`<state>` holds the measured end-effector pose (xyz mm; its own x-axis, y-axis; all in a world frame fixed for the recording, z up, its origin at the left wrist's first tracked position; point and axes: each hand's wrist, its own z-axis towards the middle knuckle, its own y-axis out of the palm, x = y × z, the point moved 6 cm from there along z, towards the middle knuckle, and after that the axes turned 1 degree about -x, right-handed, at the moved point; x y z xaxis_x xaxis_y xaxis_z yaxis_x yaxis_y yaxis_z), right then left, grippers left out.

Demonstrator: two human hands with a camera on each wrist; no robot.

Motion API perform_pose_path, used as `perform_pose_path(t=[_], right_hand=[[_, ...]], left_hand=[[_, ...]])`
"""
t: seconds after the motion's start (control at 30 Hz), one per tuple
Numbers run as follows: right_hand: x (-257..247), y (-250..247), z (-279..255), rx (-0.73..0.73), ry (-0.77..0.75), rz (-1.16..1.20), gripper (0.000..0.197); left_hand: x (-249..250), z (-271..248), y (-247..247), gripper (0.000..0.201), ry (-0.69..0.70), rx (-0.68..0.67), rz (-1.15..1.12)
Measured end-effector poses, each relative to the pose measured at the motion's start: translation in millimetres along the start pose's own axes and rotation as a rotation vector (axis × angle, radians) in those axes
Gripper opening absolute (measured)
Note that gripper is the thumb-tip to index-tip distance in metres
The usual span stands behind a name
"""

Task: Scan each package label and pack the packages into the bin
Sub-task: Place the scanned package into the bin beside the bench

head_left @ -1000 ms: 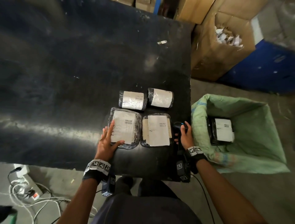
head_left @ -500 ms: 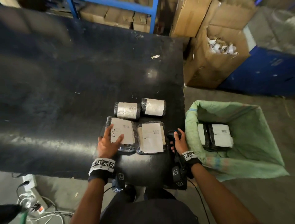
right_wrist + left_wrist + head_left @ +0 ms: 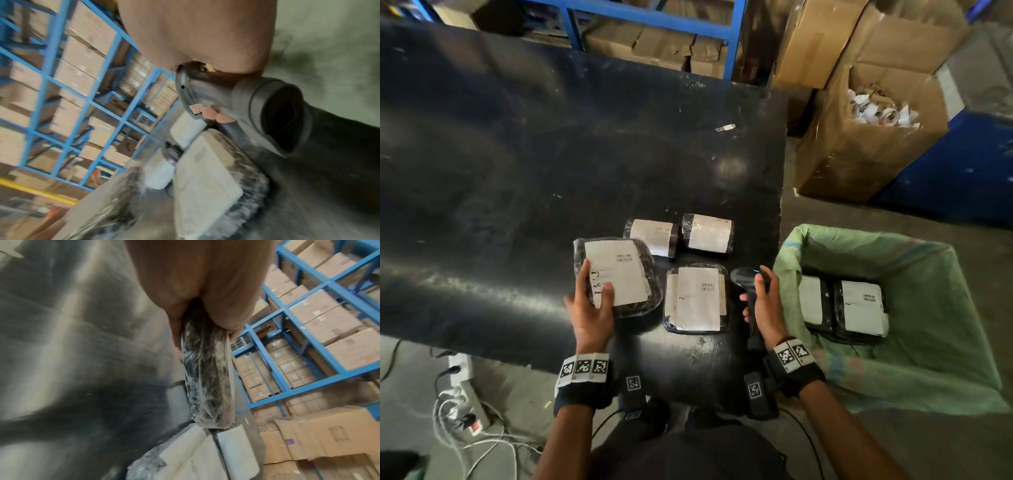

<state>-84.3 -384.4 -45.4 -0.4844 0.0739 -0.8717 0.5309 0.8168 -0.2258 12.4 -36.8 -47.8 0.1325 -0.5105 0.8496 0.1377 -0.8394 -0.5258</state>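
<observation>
On the floor at far left lie a white power strip [image 3: 464,387] and loose cables [image 3: 482,442]. The black surface [image 3: 517,171] fills most of the head view. The left hand [image 3: 590,308] grips a flat, plastic-wrapped package [image 3: 619,274] by its near left corner, thumb on the white label and fingers [image 3: 582,279] curled under the edge; the left wrist view shows the package [image 3: 207,378] edge-on, pinched between thumb and fingers and raised off the surface. Just beyond it two small rolled packages lie side by side, the left roll [image 3: 652,236] partly overlapped by the held package, the right roll [image 3: 708,233] beside it. Nearer the person, a second flat package [image 3: 697,298] lies label up on the surface, between the two hands. The right hand [image 3: 765,305] wraps its fingers around the handle of a black barcode scanner [image 3: 744,279], whose head points away from the person; the right wrist view shows the scanner's dark window [image 3: 285,120] close up. Right of the surface stands the bin [image 3: 945,342], lined with a green sack, holding two labelled packages [image 3: 846,308] side by side. Behind it sit an open cardboard box [image 3: 859,144] of paper scraps and blue shelving [image 3: 654,17] stacked with cartons.
</observation>
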Motion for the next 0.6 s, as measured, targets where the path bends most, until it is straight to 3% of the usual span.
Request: perform_pose_path(t=[0.3,0.6], right_hand=[[-127,13,-56,-0.232,-0.237,0.137,0.030],[-179,24,-77,-0.363,-0.239,0.151,0.032]], left_hand=[[86,-12,29,0.073,0.178,0.048,-0.141],[122,-20,62,0.069,0.190,0.005,-0.261]])
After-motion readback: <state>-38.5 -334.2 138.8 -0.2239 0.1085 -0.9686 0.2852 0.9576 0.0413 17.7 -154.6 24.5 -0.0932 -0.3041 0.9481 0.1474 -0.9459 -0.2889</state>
